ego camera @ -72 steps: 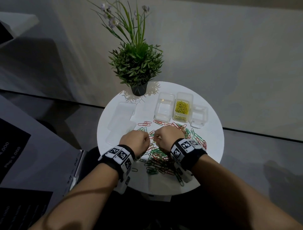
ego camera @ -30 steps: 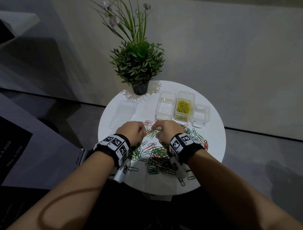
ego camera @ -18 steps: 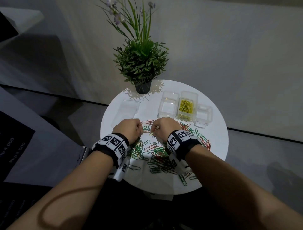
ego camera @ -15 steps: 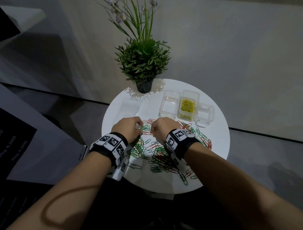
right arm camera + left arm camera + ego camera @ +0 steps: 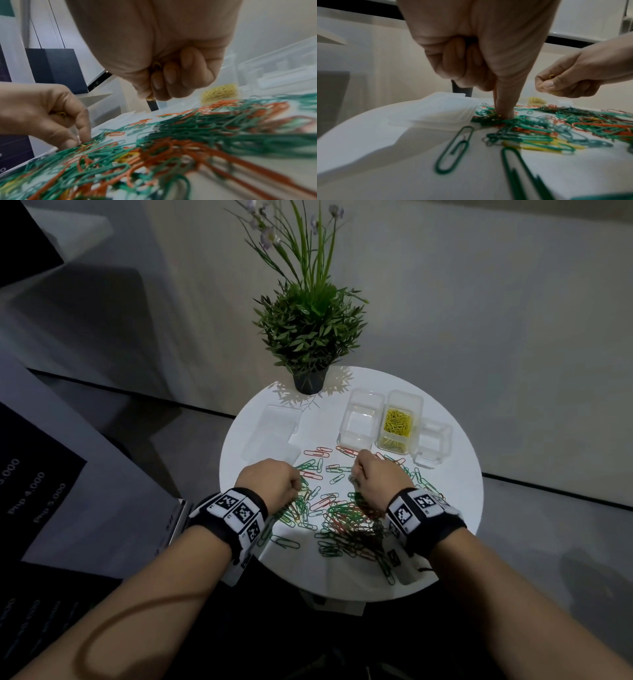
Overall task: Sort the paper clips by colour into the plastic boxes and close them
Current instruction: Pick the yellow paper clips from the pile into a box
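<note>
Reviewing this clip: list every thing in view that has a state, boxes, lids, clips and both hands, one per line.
left box: open, empty
middle box: open, holds yellow clips
right box: open, looks empty
lids: off, lying flat on the table
loose clips: unsorted pile, mostly green and orange, a few yellow
left hand: fingertips in the pile, yellow clip in palm
right hand: curled round yellow clips
</note>
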### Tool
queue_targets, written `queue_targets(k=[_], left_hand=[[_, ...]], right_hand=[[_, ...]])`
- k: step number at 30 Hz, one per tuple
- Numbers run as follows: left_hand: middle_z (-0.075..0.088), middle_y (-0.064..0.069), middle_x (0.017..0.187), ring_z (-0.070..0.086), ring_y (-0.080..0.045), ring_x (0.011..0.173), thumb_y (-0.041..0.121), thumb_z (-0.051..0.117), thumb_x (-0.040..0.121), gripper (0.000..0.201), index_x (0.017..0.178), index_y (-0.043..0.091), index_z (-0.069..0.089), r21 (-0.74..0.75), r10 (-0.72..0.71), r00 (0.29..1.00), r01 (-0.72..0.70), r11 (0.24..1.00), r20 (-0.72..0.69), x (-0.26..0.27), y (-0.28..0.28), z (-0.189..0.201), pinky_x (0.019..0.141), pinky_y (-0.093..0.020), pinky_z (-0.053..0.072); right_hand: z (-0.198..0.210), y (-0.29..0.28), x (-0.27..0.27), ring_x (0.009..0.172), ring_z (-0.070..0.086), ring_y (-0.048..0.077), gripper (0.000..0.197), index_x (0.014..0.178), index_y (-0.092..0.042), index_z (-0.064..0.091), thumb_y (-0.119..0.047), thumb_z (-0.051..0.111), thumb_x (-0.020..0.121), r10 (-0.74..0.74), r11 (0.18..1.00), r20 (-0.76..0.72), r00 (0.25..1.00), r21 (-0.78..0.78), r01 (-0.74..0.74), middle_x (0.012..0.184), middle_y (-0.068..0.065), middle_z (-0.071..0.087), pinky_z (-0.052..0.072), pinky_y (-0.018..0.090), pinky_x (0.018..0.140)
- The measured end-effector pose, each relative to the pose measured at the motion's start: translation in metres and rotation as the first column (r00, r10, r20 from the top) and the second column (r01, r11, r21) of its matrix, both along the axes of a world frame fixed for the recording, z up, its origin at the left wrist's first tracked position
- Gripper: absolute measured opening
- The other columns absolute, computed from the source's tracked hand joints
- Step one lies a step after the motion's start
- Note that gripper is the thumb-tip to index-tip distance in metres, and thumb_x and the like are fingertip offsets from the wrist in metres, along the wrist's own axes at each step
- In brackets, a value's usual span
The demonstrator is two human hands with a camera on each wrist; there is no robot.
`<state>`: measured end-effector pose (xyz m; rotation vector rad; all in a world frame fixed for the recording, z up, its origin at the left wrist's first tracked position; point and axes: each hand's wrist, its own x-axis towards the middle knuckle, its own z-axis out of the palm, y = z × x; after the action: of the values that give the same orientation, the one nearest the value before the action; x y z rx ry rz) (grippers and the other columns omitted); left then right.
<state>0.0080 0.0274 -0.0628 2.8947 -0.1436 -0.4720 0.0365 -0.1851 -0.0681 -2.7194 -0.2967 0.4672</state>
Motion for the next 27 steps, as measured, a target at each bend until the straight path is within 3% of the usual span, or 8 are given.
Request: queue_targets(k=[3, 8, 12, 15, 17, 20, 23, 27], left_hand=[[0.067, 0.003, 0.096, 0.060, -0.021, 0.094, 0.027, 0.049, 0.092, 0.015, 0.095, 0.024, 0.063, 0.022, -0.059, 0.998, 0.059, 0.998, 0.005, 0.001, -0.008, -0.001, 0.075, -0.031, 0.050], [0.066, 0.005, 0.092, 0.059, -0.020, 0.089, 0.024, 0.047, 0.092, 0.009, 0.089, 0.027, 0.055, -0.144, -0.038, 0.999, 0.033, 0.989, -0.030, 0.002, -0.020, -0.002, 0.075, -0.035, 0.050], [0.065, 0.013, 0.078, 0.061, -0.016, 0.081, 0.023, 0.049, 0.093, 0.011, 0.086, 0.032, 0.051, -0.279, 0.001, 1.000, -0.002, 0.960, -0.001, 0.006, -0.028, 0.003, 0.068, -0.031, 0.048], [0.066, 0.010, 0.074, 0.063, -0.016, 0.077, 0.032, 0.055, 0.091, 0.007, 0.096, 0.035, 0.051, -0.322, 0.039, 0.999, -0.036, 0.946, 0.003, 0.008, -0.029, 0.006, 0.068, -0.032, 0.051], [0.067, 0.007, 0.079, 0.062, -0.017, 0.079, 0.037, 0.061, 0.088, 0.017, 0.101, 0.037, 0.051, -0.298, 0.034, 0.999, -0.036, 0.954, -0.013, 0.007, -0.028, 0.007, 0.070, -0.033, 0.052], [0.064, 0.009, 0.089, 0.060, -0.017, 0.088, 0.034, 0.065, 0.084, 0.011, 0.095, 0.033, 0.061, -0.208, 0.051, 0.999, -0.052, 0.977, -0.011, 0.001, -0.024, 0.006, 0.073, -0.031, 0.050], [0.065, 0.011, 0.093, 0.060, -0.016, 0.093, 0.026, 0.062, 0.084, 0.008, 0.090, 0.029, 0.067, -0.163, 0.094, 0.995, -0.096, 0.982, -0.017, -0.008, -0.017, 0.004, 0.075, -0.027, 0.048], [0.067, 0.010, 0.105, 0.059, -0.017, 0.102, 0.023, 0.064, 0.084, 0.016, 0.097, 0.032, 0.068, -0.127, 0.173, 0.985, -0.170, 0.977, 0.012, -0.018, 0.003, 0.001, 0.080, -0.028, 0.049]], right_hand=[[0.001, -0.009, -0.010, 0.073, 0.053, 0.026, 0.011, 0.099, -0.016, 0.041, -0.025, 0.035, 0.101, -0.018, 0.998, -0.006, 1.000, 0.058, 0.019, 0.081, 0.006, 0.060, 0.038, 0.032, 0.064], [0.000, -0.021, -0.018, 0.078, 0.054, 0.025, 0.011, 0.094, -0.013, 0.046, -0.018, 0.038, 0.101, -0.157, 0.950, -0.080, 0.984, 0.259, 0.172, 0.083, 0.007, 0.059, 0.039, 0.031, 0.067], [-0.010, -0.039, -0.025, 0.060, 0.051, 0.020, 0.031, 0.082, -0.024, 0.059, -0.006, 0.039, 0.097, -0.249, 0.872, -0.222, 0.943, 0.372, 0.318, 0.068, 0.000, 0.058, 0.044, 0.031, 0.063], [-0.011, -0.045, -0.029, 0.066, 0.060, 0.023, 0.034, 0.077, -0.027, 0.064, -0.010, 0.042, 0.095, -0.209, 0.913, -0.194, 0.959, 0.311, 0.262, 0.076, 0.002, 0.068, 0.051, 0.036, 0.069], [-0.006, -0.041, -0.032, 0.078, 0.066, 0.016, 0.025, 0.080, -0.030, 0.068, -0.018, 0.052, 0.095, -0.136, 0.949, -0.182, 0.974, 0.258, 0.181, 0.083, -0.007, 0.072, 0.055, 0.034, 0.078], [0.000, -0.031, -0.035, 0.085, 0.068, 0.011, 0.013, 0.089, -0.032, 0.075, -0.024, 0.065, 0.090, -0.022, 0.975, -0.234, 0.972, 0.209, 0.072, 0.094, -0.014, 0.073, 0.055, 0.030, 0.084], [0.002, -0.028, -0.032, 0.090, 0.066, 0.010, 0.023, 0.104, -0.037, 0.073, -0.021, 0.064, 0.089, -0.038, 0.987, -0.180, 0.983, 0.150, 0.065, 0.110, -0.013, 0.070, 0.050, 0.021, 0.085], [0.010, -0.023, -0.029, 0.094, 0.065, 0.010, 0.031, 0.113, -0.040, 0.068, -0.020, 0.060, 0.092, -0.041, 0.989, -0.104, 0.994, 0.134, 0.055, 0.111, -0.013, 0.070, 0.048, 0.020, 0.086]])
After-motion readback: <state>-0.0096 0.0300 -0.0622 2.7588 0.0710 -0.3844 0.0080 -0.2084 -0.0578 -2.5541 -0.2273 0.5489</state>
